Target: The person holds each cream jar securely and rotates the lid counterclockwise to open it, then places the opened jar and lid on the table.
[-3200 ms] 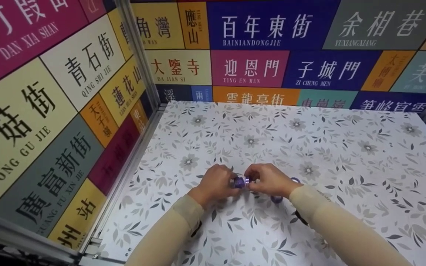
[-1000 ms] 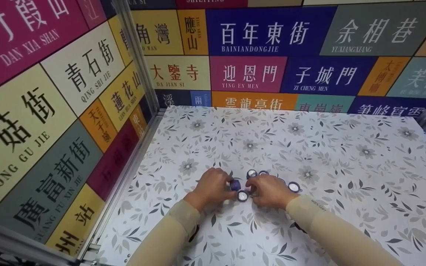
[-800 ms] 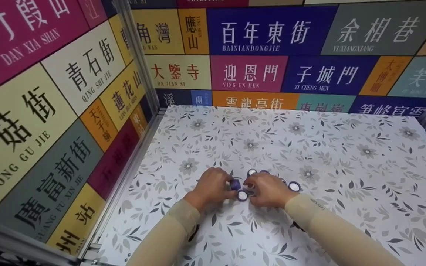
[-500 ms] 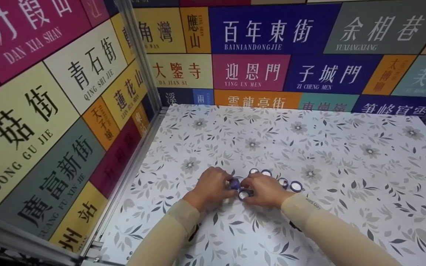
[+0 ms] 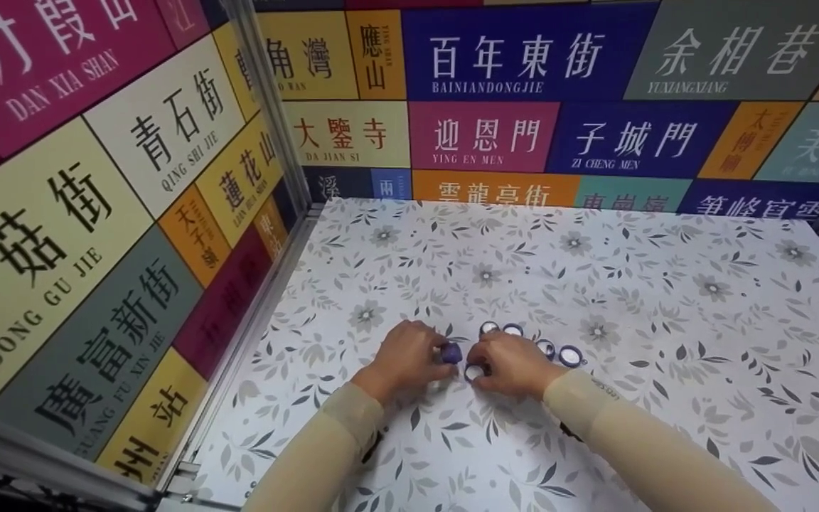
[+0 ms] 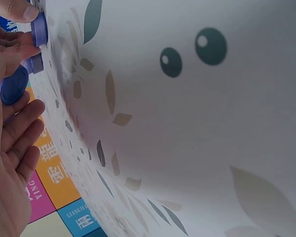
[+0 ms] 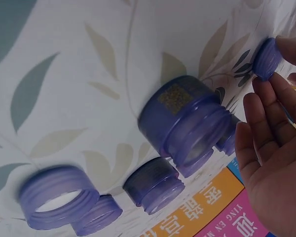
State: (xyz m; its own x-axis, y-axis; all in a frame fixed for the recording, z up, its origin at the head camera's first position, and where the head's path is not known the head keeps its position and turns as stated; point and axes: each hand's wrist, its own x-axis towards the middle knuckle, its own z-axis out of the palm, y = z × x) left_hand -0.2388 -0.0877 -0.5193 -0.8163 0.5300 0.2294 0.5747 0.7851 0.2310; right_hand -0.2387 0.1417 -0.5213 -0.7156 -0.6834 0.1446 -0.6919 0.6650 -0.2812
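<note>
Since a few seconds ago both hands dropped to the table (image 5: 665, 299): right hand (image 5: 512, 366) pinches a jar (image 5: 474, 371) standing there, left hand (image 5: 406, 359) grips the lid (image 5: 451, 352); four more jars (image 5: 569, 355) beside.

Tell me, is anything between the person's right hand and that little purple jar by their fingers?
Nothing visible. The right hand already touches the open purple jar with its fingers, while the left hand holds a purple cap beside it.

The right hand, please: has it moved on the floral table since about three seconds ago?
Yes. The right hand has come down from the stack it held to a small jar on the floral table.
</note>
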